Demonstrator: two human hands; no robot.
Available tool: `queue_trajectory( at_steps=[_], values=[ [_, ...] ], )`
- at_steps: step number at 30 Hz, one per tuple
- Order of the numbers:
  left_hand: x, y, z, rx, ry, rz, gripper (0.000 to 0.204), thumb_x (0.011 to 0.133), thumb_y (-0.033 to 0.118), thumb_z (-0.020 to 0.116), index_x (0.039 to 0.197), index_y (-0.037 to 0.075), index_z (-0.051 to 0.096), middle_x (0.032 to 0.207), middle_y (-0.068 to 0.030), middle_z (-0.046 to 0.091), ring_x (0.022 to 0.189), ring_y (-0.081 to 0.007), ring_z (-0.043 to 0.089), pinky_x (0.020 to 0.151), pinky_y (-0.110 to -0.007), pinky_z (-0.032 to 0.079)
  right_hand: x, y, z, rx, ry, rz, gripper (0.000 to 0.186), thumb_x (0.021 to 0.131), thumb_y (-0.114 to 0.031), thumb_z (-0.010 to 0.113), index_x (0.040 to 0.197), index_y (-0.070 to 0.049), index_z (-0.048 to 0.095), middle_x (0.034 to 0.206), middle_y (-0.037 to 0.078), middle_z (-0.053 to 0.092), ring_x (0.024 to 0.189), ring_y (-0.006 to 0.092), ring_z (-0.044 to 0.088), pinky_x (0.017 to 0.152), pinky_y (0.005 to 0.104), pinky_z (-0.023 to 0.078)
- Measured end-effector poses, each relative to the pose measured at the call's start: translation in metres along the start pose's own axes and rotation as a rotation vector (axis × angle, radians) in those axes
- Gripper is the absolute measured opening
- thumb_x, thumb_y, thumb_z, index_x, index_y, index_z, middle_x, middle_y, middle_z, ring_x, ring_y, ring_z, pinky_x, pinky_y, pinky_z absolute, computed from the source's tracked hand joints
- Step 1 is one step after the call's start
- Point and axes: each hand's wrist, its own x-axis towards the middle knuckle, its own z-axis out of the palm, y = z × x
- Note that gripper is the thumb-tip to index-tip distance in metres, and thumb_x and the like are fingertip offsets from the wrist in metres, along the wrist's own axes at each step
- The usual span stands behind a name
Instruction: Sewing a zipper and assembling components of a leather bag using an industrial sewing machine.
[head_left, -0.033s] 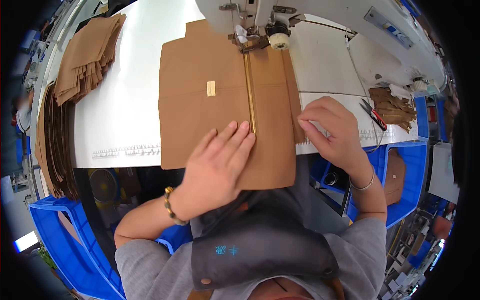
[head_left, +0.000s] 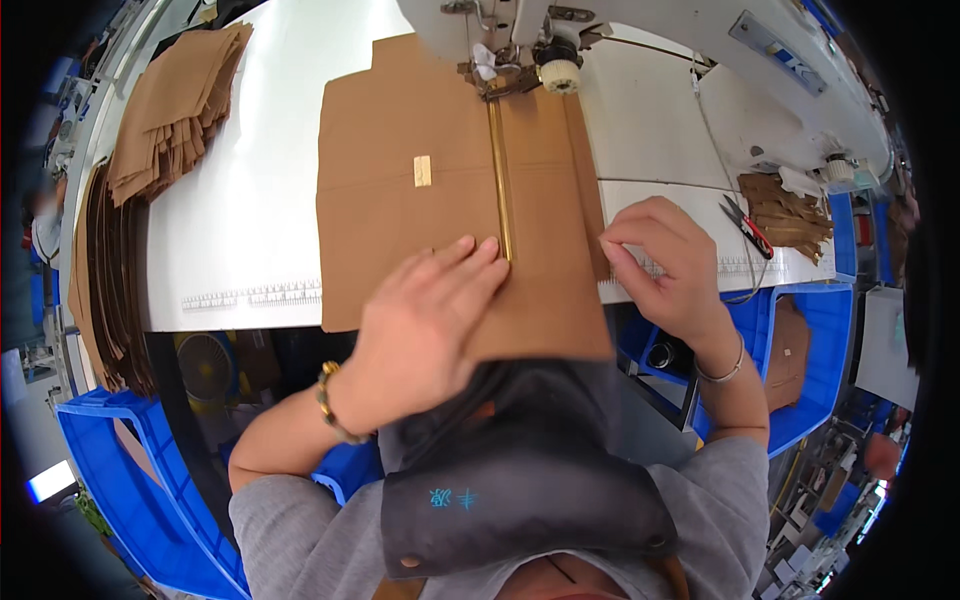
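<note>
A flat brown panel (head_left: 390,220), of leather or a look-alike, lies under the sewing machine's presser foot (head_left: 497,88). A gold zipper-like strip (head_left: 502,190) runs along it toward me, and a small pale label (head_left: 422,171) sits left of that. My left hand (head_left: 430,310) rests on the panel, its fingers stretched out flat and their tips beside the strip's near end. At the panel's right edge, my right hand (head_left: 660,262) has thumb and forefinger brought together; whether they pinch the edge or something small is hidden.
Brown cut pieces (head_left: 180,110) are stacked at the left, with more (head_left: 110,280) hanging over the table edge. Red-handled snips (head_left: 748,228) lie at the right near small brown pieces (head_left: 785,215). Blue bins (head_left: 150,500) stand on both sides below the table (head_left: 250,230).
The panel has shifted slightly away from me, and its near edge has risen and straightened. My left hand has turned a little with it. The right hand has barely moved.
</note>
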Motion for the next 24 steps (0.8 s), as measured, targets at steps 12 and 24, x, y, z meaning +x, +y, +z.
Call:
queue_trajectory(
  at_steps=[12,24],
  values=[
    [0.006,-0.029,-0.013,-0.715,0.059,-0.48,0.047,0.111,0.036,0.05,0.115,-0.009,0.063,0.094,-0.016,0.065,0.086,-0.0257,0.063,0.08,-0.037,0.05,0.005,-0.02,0.057,-0.207,0.02,-0.387,0.024,0.075,-0.01,0.072,0.097,-0.001,0.071,0.099,0.005,0.065,0.087,0.0217,0.063,0.071,0.0334,0.056],
    [-0.013,-0.034,0.007,-1.04,0.42,-0.521,0.049,0.11,0.039,0.055,0.123,-0.008,0.061,0.112,-0.0093,0.066,0.104,-0.0152,0.059,0.091,-0.032,0.048,0.004,-0.018,0.058,-0.169,0.018,-0.387,0.024,0.077,-0.008,0.078,0.098,-0.001,0.071,0.097,0.01,0.069,0.078,0.0244,0.069,0.061,0.0324,0.057]
  ],
)
